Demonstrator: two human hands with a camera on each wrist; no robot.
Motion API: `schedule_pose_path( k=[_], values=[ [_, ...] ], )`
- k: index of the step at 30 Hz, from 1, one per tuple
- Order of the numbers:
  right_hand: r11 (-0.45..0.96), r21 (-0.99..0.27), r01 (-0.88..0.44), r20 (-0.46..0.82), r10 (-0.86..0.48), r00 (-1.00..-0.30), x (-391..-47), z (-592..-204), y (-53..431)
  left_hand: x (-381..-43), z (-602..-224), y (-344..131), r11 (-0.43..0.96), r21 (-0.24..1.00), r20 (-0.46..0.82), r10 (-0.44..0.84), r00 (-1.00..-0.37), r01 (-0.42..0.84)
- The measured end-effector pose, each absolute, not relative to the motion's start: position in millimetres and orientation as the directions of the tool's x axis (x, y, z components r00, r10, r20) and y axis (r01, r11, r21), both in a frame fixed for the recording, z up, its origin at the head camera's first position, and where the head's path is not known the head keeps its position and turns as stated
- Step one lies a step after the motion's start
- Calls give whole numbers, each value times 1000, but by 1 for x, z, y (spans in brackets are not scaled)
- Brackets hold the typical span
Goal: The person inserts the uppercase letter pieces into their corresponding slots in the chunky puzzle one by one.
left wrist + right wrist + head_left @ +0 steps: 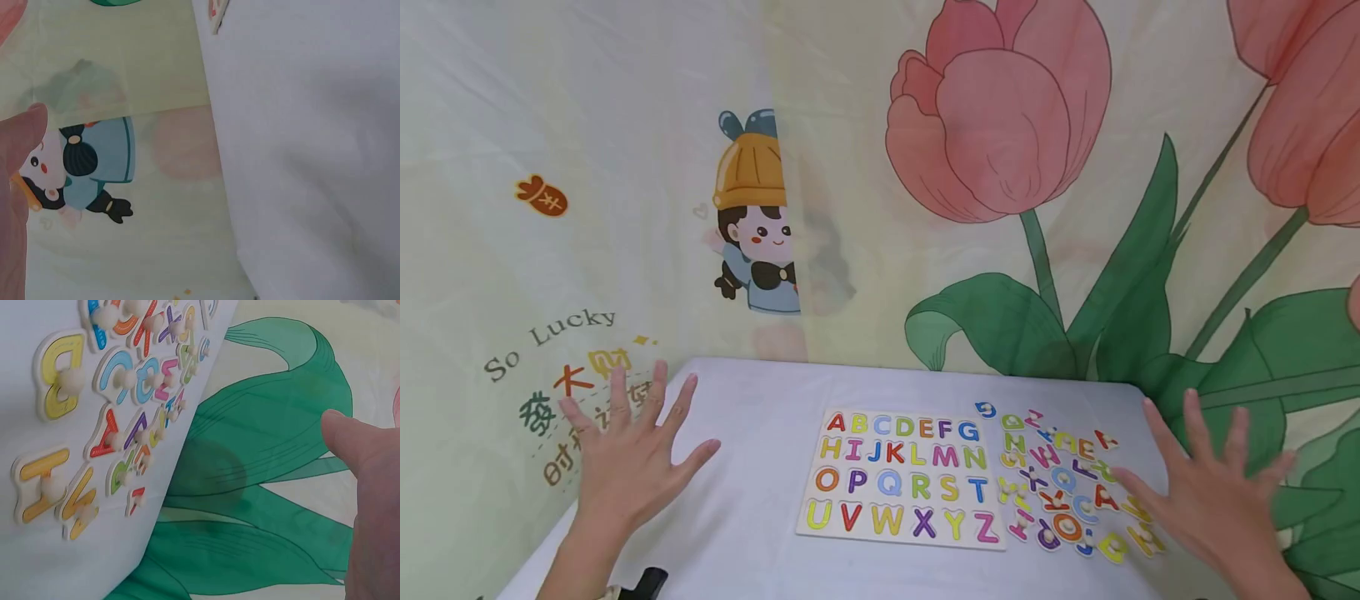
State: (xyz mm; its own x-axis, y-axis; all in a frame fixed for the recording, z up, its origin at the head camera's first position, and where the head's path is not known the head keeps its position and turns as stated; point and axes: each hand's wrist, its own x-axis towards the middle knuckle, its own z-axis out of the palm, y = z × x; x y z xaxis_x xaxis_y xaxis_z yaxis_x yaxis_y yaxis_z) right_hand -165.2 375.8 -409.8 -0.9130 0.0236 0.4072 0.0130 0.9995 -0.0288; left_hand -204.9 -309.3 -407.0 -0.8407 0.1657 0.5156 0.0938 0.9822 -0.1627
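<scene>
My left hand (pixel 628 458) is raised over the left side of the white table, fingers spread, holding nothing. On the right, my right hand (pixel 1217 492) is likewise spread and bare, nearest to the loose letter pieces. An alphabet puzzle board (pixel 901 477) with coloured letters A to Z in rows lies flat in the middle. Right of it are scattered several knobbed letter pieces, among them a red A (pixel 1105 497), an orange O (pixel 1066 527) and a yellow H (pixel 42 485). Part of the left thumb (pixel 31 134) shows in the left wrist view.
The white tabletop (pixel 745 467) ends at a back edge against a hanging cloth (pixel 850 125) printed with tulips and a cartoon child. A black strap-like object (pixel 651 581) sits near the left wrist.
</scene>
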Motion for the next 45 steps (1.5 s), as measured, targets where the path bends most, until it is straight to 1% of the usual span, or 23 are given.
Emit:
schedule_pose_path(
  k=[8,14,19,23,28,36,41,45],
  values=[
    [999,-43,-22,392,-3,-920,-176,-412,364,-213,-418,-294,982,-147,517,176,-837,116],
    [996,-74,-45,393,-12,-920,-185,-415,353,-216,-427,-275,981,-109,500,194,-844,161],
    [993,-92,-69,403,-26,-915,-192,-418,341,-218,-440,-260,976,-53,485,210,-849,212],
    [989,-114,-91,417,-35,-908,-197,-420,333,-217,-448,-249,970,31,453,200,-869,239],
    [986,-138,-92,412,-27,-911,-202,-424,325,-217,-457,-233,958,145,365,180,-914,247],
    [964,-241,-112,372,-14,-928,-215,-436,319,-216,-477,-211,894,331,296,206,-933,303],
    [944,-311,-106,313,-4,-950,-223,-440,315,-214,-485,-201,847,448,225,201,-953,285],
    [922,-373,-107,268,-4,-963,-229,-442,309,-211,-487,-194,813,530,147,189,-971,239]
  ],
)
